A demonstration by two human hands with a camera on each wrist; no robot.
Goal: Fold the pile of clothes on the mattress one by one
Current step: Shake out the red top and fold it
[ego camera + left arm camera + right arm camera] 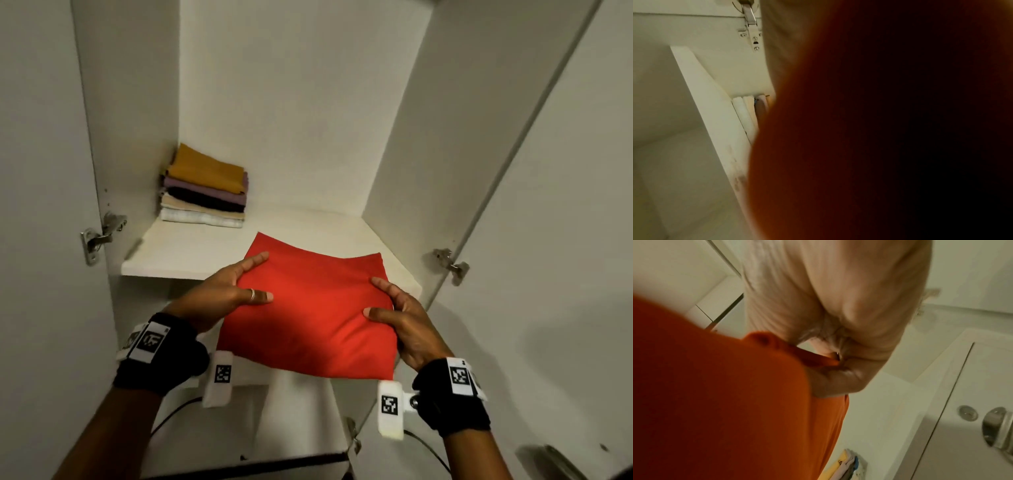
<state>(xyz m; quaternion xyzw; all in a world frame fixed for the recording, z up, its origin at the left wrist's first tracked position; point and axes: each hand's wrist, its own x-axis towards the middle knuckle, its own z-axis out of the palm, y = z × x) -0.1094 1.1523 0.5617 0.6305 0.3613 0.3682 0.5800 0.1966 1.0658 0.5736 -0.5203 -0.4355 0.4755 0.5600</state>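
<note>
The white shelf [191, 253] crossed mid-frame, a stack of folded clothes [205, 192] at its upper left. Lower centre, your folded red cloth [315, 308] hung over the shelf's front edge, between your hands: your left hand [226, 291] gripped its left edge, your right hand [404, 322] its right, thumbs on top.

Red cloth [310, 308], white shelf [191, 250]

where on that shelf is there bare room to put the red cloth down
The shelf is bare from the folded stack across to the right wall, and along its front edge. The back left corner is crowded by that stack. Both the left hand and right hand hold the red cloth over the right front part.
</note>
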